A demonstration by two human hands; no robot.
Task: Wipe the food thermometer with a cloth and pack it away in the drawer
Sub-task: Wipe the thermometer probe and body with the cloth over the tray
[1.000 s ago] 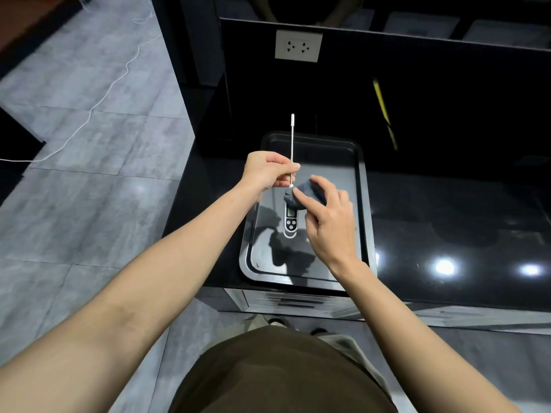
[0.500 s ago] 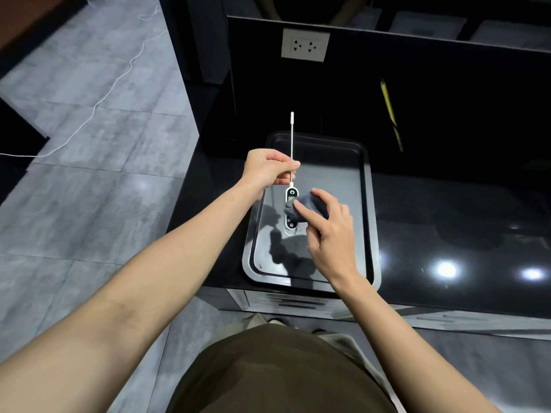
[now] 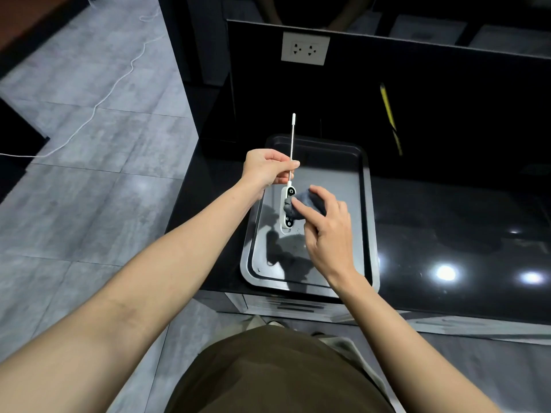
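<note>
A white food thermometer (image 3: 288, 222) with a thin metal probe pointing away from me hangs over a grey tray (image 3: 368, 210). My left hand (image 3: 265, 169) pinches the probe just above the white body. My right hand (image 3: 326, 231) holds a bunched dark grey cloth (image 3: 310, 202) and presses it against the middle of the thermometer's body, covering its display. Black buttons show above and below the cloth. Below the counter's front edge a drawer front (image 3: 295, 308) is partly visible and looks closed.
The tray sits at the left end of a glossy black counter (image 3: 447, 234). A black back panel carries a white socket (image 3: 304, 49) and a yellow pencil-like stick (image 3: 389, 113). Grey tiled floor with a white cable (image 3: 98, 105) lies to the left.
My right hand with the cloth has slid down the thermometer's body from its top end to its middle. The left hand keeps its pinch on the probe.
</note>
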